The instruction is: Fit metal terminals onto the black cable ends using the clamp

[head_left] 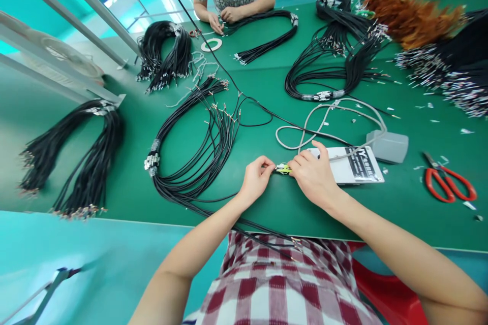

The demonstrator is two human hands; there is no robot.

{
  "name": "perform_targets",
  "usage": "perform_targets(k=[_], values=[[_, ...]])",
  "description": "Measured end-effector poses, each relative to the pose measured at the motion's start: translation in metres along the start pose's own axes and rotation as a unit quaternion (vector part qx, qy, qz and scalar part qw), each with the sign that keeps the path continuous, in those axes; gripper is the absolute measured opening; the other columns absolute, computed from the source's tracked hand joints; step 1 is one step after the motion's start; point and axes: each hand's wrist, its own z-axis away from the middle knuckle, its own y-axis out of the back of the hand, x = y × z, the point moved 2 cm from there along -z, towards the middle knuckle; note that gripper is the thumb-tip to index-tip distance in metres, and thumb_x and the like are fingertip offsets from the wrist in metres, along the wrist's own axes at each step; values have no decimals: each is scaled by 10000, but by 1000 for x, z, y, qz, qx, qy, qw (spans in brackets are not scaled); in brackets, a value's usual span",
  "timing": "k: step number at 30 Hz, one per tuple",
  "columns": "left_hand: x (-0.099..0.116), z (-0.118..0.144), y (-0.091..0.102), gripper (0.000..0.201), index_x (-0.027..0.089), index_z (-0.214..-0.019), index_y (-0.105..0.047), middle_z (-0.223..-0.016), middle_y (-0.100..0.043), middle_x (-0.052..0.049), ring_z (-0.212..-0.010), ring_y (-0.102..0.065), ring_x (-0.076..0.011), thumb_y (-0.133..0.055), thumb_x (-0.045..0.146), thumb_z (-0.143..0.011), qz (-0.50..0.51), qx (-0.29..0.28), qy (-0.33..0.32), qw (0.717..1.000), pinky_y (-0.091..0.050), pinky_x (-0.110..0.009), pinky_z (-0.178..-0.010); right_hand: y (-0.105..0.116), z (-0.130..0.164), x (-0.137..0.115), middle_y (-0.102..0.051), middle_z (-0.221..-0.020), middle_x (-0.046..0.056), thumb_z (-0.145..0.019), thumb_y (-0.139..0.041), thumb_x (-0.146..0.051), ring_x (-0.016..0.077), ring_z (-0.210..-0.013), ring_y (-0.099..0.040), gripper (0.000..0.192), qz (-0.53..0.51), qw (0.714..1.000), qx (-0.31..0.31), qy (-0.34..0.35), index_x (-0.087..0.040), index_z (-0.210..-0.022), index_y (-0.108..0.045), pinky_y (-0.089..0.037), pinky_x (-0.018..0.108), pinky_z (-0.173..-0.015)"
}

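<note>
Black cables (171,188) loop on the table's left, some passing beneath the left forearm (209,236). The right hand (314,175), fingers bunched, holds a small yellow-green tool (284,168); the left hand (256,177) pinches what looks like 1 cable's end (276,169) beside it. Keeping both aligned probably helps.

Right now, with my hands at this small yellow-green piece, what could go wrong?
Your left forearm crosses loose wires that trail over the edge of the table, so shifting it might drag them. The grey cable loops beside your right hand and could snag it. The yellow-green piece is small, so it might slip away.
</note>
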Motion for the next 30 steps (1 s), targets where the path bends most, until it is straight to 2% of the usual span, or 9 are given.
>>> perform_targets(k=[8, 12, 14, 17, 19, 21, 25, 30], values=[[1, 0, 0, 157, 167, -769, -586, -653, -562, 24, -507, -475, -84, -599, 307, -837, -6, -1, 6, 1000, -330, -203, -491, 3, -1, -1, -684, -797, 24, -886, -540, -73, 217, -907, -546, 183, -2, 1000, -25, -16, -194, -828, -664, -121, 564, -1130], [1, 1, 0, 147, 165, -779, -587, -657, -561, 28, -496, -464, -78, -601, 296, -843, -7, -3, 7, 1000, -320, -197, -483, 9, -3, -2, -710, -855, 46, -884, -594, -120, 244, -950, -566, 107, -21, 999, -29, -29, -186, -860, -674, -138, 587, -1126], [2, 1, 0, 141, 167, -779, -590, -655, -564, 29, -499, -471, -80, -600, 291, -844, -8, -2, 8, 1000, -324, -195, -484, 15, 2, 2, -736, -952, 57, -886, -628, -168, 261, -996, -577, 79, -48, 998, -9, -30, -193, -938, -682, -152, 594, -1128], [5, 2, 1, 123, 169, -772, -594, -651, -571, 29, -506, -483, -84, -599, 270, -842, -12, 1, 8, 1000, -336, -193, -492, 26, 26, 13, -748, -1132, 44, -913, -625, -200, 262, -1060, -598, 190, -90, 992, 71, -57, -231, -1096, -661, -205, 565, -1131], [6, 3, 1, 115, 168, -764, -597, -651, -577, 27, -513, -491, -84, -601, 256, -839, -15, 4, 7, 1000, -343, -191, -502, 31, 53, 21, -756, -1147, 33, -913, -631, -190, 252, -1051, -619, 193, -99, 977, 151, -117, -244, -1097, -650, -284, 520, -1107], [7, 4, 1, 113, 167, -764, -601, -648, -580, 26, -518, -496, -85, -602, 251, -840, -17, 3, 7, 1000, -346, -190, -508, 30, 81, 23, -762, -1142, 38, -889, -658, -165, 251, -1049, -631, 141, -104, 953, 217, -184, -244, -1004, -636, -353, 487, -1063], [6, 4, 2, 112, 168, -781, -599, -640, -574, 28, -520, -494, -88, -597, 257, -849, -17, 0, 11, 1000, -341, -187, -503, 16, 109, 8, -753, -1184, 31, -866, -677, -132, 259, -1101, -634, 151, -122, 950, 211, -194, -253, -922, -606, -396, 465, -1015], [7, 5, 6, 116, 165, -778, -596, -641, -570, 31, -504, -485, -79, -596, 259, -846, -32, 5, 14, 999, -340, -189, -500, -1, 109, 1, -781, -1101, -21, -847, -721, -147, 256, -1066, -671, 172, -60, 957, 214, -188, -259, -918, -610, -373, 455, -1009]])
